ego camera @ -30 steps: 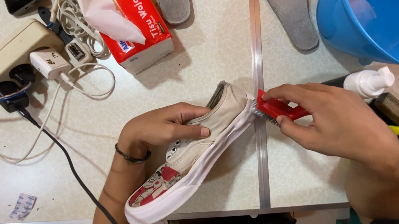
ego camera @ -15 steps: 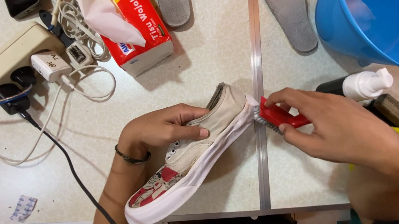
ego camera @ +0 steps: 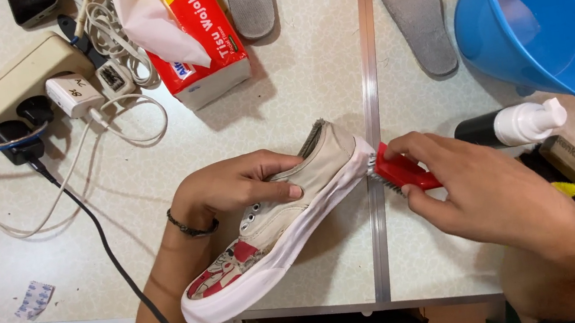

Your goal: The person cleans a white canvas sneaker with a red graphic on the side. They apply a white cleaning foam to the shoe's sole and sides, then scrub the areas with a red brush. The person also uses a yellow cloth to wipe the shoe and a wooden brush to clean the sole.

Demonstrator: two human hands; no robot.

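I'm steadying the canvas sneaker (ego camera: 276,242) on the bench (ego camera: 88,234), left hand (ego camera: 231,188) fingers pressed over its upper. My right hand (ego camera: 487,193) fingers are pinching the red brush (ego camera: 400,172), bristles touching the heel rubber. I judge scrubbing is underway, calling for short firm strokes.

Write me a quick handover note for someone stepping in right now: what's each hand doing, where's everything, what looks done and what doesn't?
Left hand: grip shut on the canvas shoe, pressing it on its side on the table.
Right hand: grip shut on the red brush, bristles against the shoe's white heel edge.
Nearby: blue bucket with water, upper right; pump bottle lying beside the right hand; two grey insoles above; tissue box upper left.
Done: insoles are out.
Left: brush is only at the heel; how clean the rest is, I cannot tell.
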